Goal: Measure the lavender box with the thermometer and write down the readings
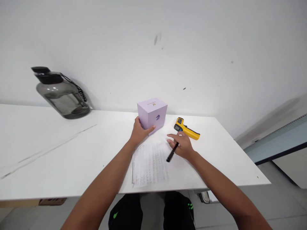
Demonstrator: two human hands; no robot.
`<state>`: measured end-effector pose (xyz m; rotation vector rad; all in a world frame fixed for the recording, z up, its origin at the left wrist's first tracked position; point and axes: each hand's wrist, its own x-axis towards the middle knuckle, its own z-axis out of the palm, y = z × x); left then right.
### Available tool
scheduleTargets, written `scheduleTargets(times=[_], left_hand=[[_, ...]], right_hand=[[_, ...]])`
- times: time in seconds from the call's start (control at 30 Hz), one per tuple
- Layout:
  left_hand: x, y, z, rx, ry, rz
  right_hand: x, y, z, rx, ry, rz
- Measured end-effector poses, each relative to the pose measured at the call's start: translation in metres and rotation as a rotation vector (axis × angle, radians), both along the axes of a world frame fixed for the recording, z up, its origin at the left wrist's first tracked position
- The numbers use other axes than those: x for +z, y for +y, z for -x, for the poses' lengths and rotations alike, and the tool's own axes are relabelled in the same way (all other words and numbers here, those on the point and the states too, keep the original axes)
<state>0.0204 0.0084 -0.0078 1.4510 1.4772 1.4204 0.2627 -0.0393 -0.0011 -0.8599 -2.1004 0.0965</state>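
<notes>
My left hand [141, 130] grips the lower part of a lilac box [153, 115], thumb on its front face and fingers at its left side. The box stands upright near the wall, with a small dark emblem on its front. In my right hand [182, 145] is a black pen [172, 154], its dark end slanting down toward me. The thumb and index finger of that hand reach toward the box without touching it. A sheet of paper [150, 166] covered in rows of writing lies below both hands. Just beyond my right hand rests a yellow infrared thermometer [192, 133].
A large grey see-through water bottle [64, 99] with a black lid stands at the back left. The white table [59, 166] meets a white wall [124, 48] behind. Its front edge runs just above my knees, and its right edge slopes down toward the lower right.
</notes>
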Motion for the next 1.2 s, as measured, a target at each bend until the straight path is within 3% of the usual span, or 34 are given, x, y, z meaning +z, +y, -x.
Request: scheduleTargets(times=[0.07, 0.27, 0.37, 0.5, 1.2], left_hand=[[0.002, -0.001, -0.001, 0.005, 0.005, 0.007], [0.005, -0.004, -0.002, -0.004, -0.013, 0.003], [0.005, -0.003, -0.002, 0.005, 0.003, 0.004], [0.004, -0.002, -0.002, 0.006, -0.005, -0.006], [0.008, -0.004, -0.004, 0.004, 0.007, 0.001]], right_hand=[[0.001, 0.003, 0.004, 0.051, 0.138, 0.05], [-0.002, 0.012, 0.015, 0.096, 0.255, 0.659], [-0.002, 0.015, 0.017, 0.041, 0.241, 0.793], [-0.002, 0.015, 0.018, -0.034, 0.229, 0.776], [-0.006, 0.015, 0.019, -0.063, 0.231, 0.788]])
